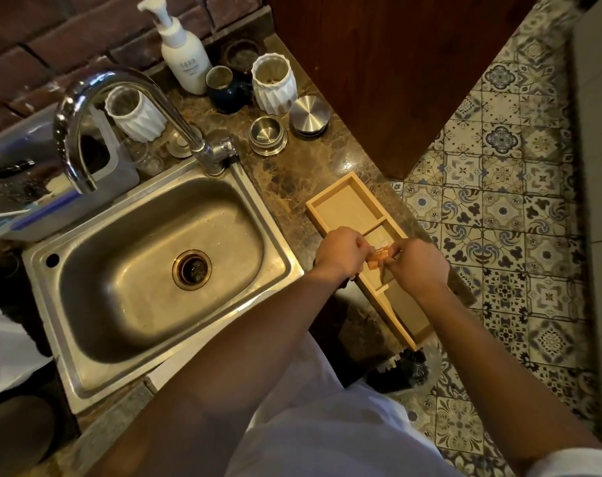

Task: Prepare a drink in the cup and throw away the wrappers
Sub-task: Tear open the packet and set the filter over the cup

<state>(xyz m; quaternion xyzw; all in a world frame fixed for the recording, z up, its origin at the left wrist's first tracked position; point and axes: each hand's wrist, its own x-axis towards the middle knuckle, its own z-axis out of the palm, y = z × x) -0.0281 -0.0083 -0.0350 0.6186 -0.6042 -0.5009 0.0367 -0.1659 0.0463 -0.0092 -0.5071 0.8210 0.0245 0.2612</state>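
Observation:
A small orange sachet (377,258) is pinched between both my hands above the middle of a wooden divided tray (344,204) on the marble counter. My left hand (341,251) grips its left end and my right hand (415,265) grips its right end. A dark blue cup (225,87) stands at the back of the counter between the soap bottle and a white ridged jar. A black-lined bin (401,370) sits on the floor below the tray's near end. The tray's far compartment looks empty.
A steel sink (155,256) with a curved tap (120,108) lies left of my hands. Behind stand a white pump bottle (184,53), two white ridged jars (273,82), two steel lids (310,113) and glass cups. A wooden cabinet (396,63) rises at right above patterned floor tiles.

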